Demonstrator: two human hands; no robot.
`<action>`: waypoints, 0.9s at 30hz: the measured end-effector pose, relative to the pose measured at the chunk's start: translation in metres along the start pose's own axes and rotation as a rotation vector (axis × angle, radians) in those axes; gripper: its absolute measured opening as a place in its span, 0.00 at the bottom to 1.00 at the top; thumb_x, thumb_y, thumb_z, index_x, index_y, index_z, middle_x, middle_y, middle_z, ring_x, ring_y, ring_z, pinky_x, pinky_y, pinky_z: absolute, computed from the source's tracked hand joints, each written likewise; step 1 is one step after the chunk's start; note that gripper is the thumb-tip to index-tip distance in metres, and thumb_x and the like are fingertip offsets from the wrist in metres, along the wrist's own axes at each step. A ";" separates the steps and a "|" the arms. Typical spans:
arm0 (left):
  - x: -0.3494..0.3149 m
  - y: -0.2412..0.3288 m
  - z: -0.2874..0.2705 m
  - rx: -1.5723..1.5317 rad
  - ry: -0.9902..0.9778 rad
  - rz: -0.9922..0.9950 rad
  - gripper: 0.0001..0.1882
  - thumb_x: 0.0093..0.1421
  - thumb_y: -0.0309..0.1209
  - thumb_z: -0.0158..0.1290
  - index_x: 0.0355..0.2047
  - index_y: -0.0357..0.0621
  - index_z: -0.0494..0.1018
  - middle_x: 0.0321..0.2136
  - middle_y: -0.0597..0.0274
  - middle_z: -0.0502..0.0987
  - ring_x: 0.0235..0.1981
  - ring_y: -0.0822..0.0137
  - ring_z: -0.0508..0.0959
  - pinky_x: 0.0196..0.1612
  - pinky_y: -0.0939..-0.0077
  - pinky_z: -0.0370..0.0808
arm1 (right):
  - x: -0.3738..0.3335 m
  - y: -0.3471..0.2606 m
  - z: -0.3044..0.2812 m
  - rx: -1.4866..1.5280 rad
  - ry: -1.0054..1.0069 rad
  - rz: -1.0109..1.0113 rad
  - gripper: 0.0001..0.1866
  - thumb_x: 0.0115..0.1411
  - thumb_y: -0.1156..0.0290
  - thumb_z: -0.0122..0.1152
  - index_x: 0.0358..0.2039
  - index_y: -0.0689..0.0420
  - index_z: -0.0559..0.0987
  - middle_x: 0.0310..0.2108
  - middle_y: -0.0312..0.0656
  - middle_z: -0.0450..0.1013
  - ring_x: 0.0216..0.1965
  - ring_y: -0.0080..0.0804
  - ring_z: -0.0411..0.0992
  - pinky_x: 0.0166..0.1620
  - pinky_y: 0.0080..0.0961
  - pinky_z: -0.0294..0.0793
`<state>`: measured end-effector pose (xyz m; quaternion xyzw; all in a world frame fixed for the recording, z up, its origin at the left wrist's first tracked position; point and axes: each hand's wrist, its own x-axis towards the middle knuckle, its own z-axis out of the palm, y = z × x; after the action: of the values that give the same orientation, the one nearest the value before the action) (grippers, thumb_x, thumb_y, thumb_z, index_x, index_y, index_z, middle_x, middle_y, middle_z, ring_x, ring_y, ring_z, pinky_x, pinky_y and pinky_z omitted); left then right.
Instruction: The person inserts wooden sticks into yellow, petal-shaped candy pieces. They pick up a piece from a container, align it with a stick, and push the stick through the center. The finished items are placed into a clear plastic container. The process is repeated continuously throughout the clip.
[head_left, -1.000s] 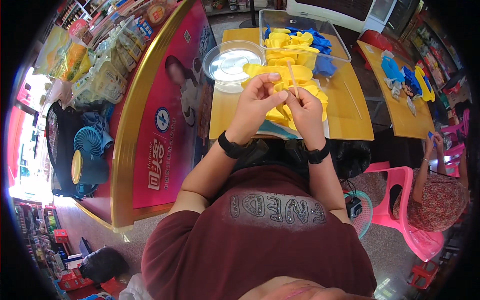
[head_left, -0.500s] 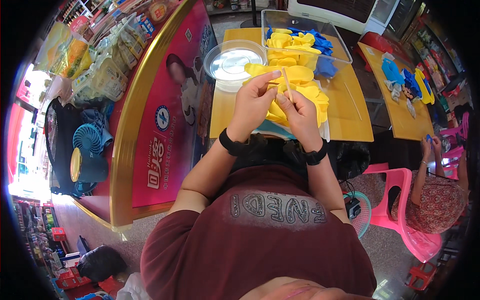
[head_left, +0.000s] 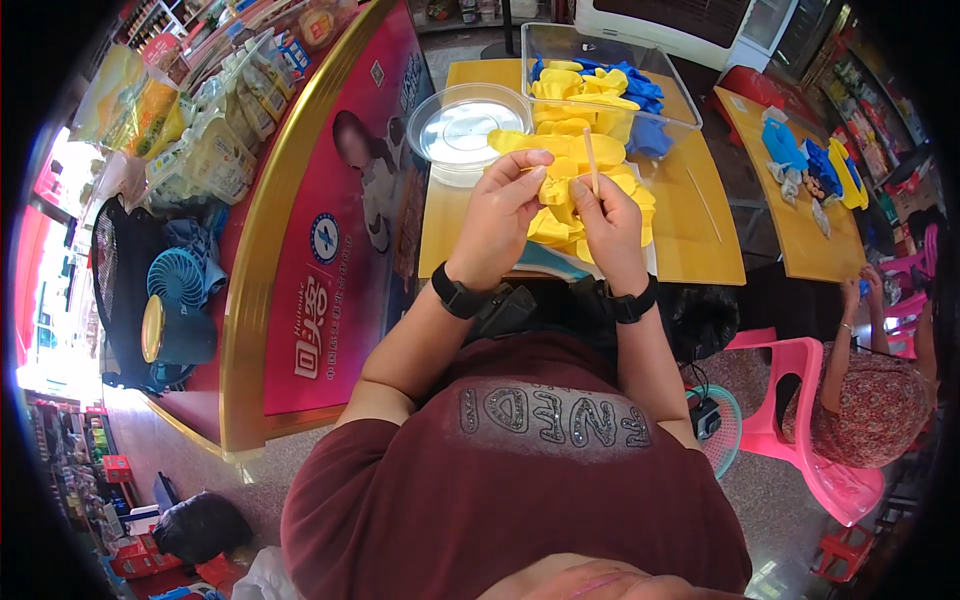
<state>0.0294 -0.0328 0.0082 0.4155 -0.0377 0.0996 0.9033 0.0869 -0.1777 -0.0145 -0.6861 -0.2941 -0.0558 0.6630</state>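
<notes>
Both hands drawn nearer the body since before | left hand (head_left: 503, 208) pinches crumpled yellow piece (head_left: 556, 190) | right hand (head_left: 608, 222) grips thin stick (head_left: 590, 160) upright | over yellow table (head_left: 690, 240), before the yellow pile (head_left: 560, 142)

A smooth, glossy yellow surface (head_left: 700, 235) is seen, with a wood-like sheen. The yellow pieces (head_left: 560, 150) look thin, soft and matt, as do the blue ones (head_left: 640, 95). The box (head_left: 560, 45) and round lid (head_left: 465, 130) are clear, shiny plastic. A thin pale stick (head_left: 591, 160) looks like wood. The pink chair (head_left: 800, 440) is glossy plastic.
</notes>
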 end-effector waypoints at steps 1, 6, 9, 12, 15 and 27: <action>0.000 -0.001 0.000 0.008 -0.006 0.013 0.11 0.65 0.26 0.47 0.47 0.40 0.69 0.44 0.58 0.74 0.45 0.68 0.75 0.51 0.74 0.71 | 0.000 0.001 0.001 0.041 0.004 0.020 0.11 0.64 0.67 0.57 0.31 0.63 0.75 0.21 0.35 0.69 0.22 0.20 0.63 0.27 0.20 0.63; -0.003 0.005 0.006 -0.041 -0.030 0.046 0.12 0.64 0.25 0.48 0.48 0.40 0.68 0.45 0.59 0.73 0.48 0.68 0.73 0.52 0.75 0.70 | -0.001 -0.001 0.003 0.089 0.017 0.074 0.11 0.65 0.67 0.56 0.31 0.62 0.75 0.21 0.31 0.68 0.24 0.16 0.62 0.27 0.17 0.62; -0.002 0.003 0.004 -0.008 -0.103 0.083 0.15 0.62 0.23 0.51 0.50 0.39 0.68 0.46 0.59 0.72 0.50 0.68 0.73 0.54 0.74 0.69 | -0.001 0.001 0.004 0.125 0.033 0.093 0.10 0.65 0.68 0.56 0.31 0.62 0.76 0.22 0.31 0.68 0.24 0.16 0.62 0.27 0.17 0.62; 0.001 -0.003 -0.001 0.136 -0.078 0.159 0.18 0.58 0.20 0.54 0.49 0.39 0.69 0.46 0.60 0.73 0.48 0.69 0.73 0.53 0.76 0.70 | 0.000 0.000 0.004 0.145 0.035 0.084 0.10 0.65 0.68 0.57 0.31 0.63 0.76 0.22 0.31 0.68 0.24 0.16 0.62 0.27 0.17 0.62; 0.003 -0.010 -0.005 0.310 0.018 0.261 0.17 0.56 0.17 0.54 0.47 0.38 0.70 0.43 0.61 0.73 0.44 0.72 0.74 0.48 0.79 0.72 | -0.003 0.000 0.007 0.110 0.015 0.048 0.10 0.64 0.68 0.57 0.32 0.63 0.76 0.21 0.32 0.68 0.23 0.17 0.62 0.27 0.17 0.62; 0.020 -0.030 -0.033 0.507 0.183 0.376 0.16 0.56 0.15 0.50 0.45 0.36 0.70 0.40 0.60 0.75 0.40 0.73 0.76 0.44 0.81 0.74 | -0.010 -0.003 0.016 0.054 -0.120 -0.022 0.10 0.64 0.68 0.58 0.33 0.64 0.76 0.21 0.35 0.67 0.22 0.20 0.62 0.27 0.20 0.63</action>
<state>0.0545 -0.0241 -0.0324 0.6021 -0.0066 0.3078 0.7367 0.0725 -0.1662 -0.0182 -0.6669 -0.3422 -0.0138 0.6618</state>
